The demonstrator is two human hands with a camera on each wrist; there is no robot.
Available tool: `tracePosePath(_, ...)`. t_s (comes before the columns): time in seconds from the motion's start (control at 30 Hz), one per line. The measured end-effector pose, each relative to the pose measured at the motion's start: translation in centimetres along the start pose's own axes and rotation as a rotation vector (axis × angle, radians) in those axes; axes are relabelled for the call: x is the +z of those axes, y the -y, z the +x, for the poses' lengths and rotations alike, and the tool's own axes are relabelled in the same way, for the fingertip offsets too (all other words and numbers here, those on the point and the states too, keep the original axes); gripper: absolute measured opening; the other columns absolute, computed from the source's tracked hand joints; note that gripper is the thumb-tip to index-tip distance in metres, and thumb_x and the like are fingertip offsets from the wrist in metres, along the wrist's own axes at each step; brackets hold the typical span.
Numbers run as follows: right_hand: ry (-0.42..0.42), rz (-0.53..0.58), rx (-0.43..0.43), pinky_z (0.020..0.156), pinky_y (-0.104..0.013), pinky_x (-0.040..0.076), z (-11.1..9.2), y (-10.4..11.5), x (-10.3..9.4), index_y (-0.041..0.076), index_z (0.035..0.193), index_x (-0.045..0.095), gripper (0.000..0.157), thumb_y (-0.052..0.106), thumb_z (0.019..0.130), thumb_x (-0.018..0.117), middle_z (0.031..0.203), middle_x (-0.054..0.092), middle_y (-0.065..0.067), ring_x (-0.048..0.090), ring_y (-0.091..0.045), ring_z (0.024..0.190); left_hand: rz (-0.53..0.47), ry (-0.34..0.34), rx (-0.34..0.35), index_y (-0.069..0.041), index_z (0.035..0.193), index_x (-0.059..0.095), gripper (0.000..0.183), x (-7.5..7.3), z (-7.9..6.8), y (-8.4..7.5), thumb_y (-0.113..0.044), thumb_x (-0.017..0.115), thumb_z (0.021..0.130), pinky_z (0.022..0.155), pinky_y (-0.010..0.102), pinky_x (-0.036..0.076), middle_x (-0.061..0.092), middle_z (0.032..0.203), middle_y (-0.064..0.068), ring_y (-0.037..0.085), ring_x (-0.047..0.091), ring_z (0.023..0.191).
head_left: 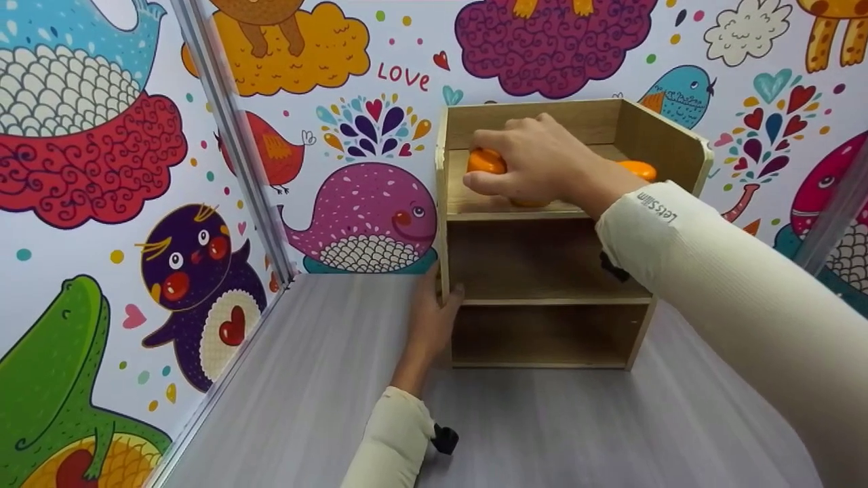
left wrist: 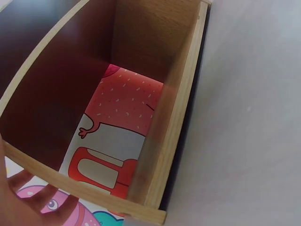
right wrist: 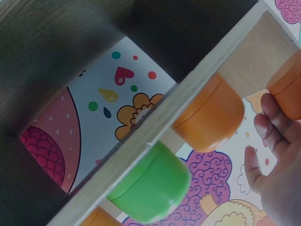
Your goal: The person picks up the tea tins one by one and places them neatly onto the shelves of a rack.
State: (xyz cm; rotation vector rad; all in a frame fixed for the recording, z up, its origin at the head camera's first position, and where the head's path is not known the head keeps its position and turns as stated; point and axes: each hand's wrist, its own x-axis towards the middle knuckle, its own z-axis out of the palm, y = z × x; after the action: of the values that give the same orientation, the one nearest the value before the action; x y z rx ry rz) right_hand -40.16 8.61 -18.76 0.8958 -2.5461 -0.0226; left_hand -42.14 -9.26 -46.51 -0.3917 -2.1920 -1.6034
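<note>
A small wooden shelf unit (head_left: 668, 129) with three levels stands on the table. My right hand (head_left: 549, 159) is at its top level, thumb and fingers holding a rounded orange container (head_left: 486, 161). Part of that container also shows at the right edge of the right wrist view. Along the same board stand another orange container (right wrist: 211, 117), a green container (right wrist: 153, 186) and a partly cut-off orange one (right wrist: 100, 217). Low on the unit's left side, my left hand (head_left: 432, 322) grips the side panel, thumb in front and fingers on the outer side.
The unit's middle and bottom compartments face me, below the top board. Printed wall panels (head_left: 369, 217) with cartoon animals stand behind and at the left, joined by a metal corner strip (head_left: 234, 129). The grey table (head_left: 325, 379) spreads around the unit.
</note>
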Motion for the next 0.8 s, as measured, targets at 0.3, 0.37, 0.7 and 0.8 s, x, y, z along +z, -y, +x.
tracePosePath(0.3,0.049,0.014,0.045,0.073,-0.040,0.030,0.5,-0.7,1.3,0.027,0.109,0.053,0.052,0.069,0.085,0.036,0.081,0.054,-0.001,0.049,-0.021,0.081,0.001,-0.002,-0.003,-0.041,0.143,0.024,0.061,0.2,0.0,0.1,-0.056,0.049,0.090,0.103,0.049,0.037,0.032,0.143,-0.012,0.012,0.035,0.129)
tracePosePath(0.37,0.053,0.013,0.051,0.074,-0.041,0.031,0.5,-0.8,1.4,0.027,0.109,0.053,0.051,0.069,0.085,0.036,0.082,0.054,-0.001,0.049,-0.021,0.082,0.002,-0.002,-0.005,-0.042,0.143,0.024,0.061,0.3,0.0,0.2,-0.056,0.049,0.089,0.103,0.048,0.037,0.033,0.141,-0.012,0.011,0.036,0.127)
tracePosePath(0.7,0.060,0.025,0.049,0.070,-0.038,0.034,1.0,-1.1,2.7,0.027,0.110,0.053,0.053,0.070,0.084,0.038,0.081,0.053,-0.002,0.048,-0.022,0.079,0.005,-0.008,0.000,-0.044,0.143,0.022,0.059,0.2,0.1,0.2,-0.053,0.049,0.090,0.102,0.048,0.038,0.033,0.141,-0.013,0.011,0.037,0.128)
tracePosePath(0.8,0.076,0.038,0.044,0.065,-0.035,0.036,1.1,-1.1,3.4,0.027,0.114,0.053,0.055,0.070,0.084,0.038,0.083,0.054,-0.003,0.049,-0.022,0.079,0.016,-0.012,0.015,-0.043,0.143,0.022,0.059,0.2,0.2,0.2,-0.050,0.049,0.091,0.104,0.048,0.035,0.032,0.143,-0.013,0.011,0.035,0.129)
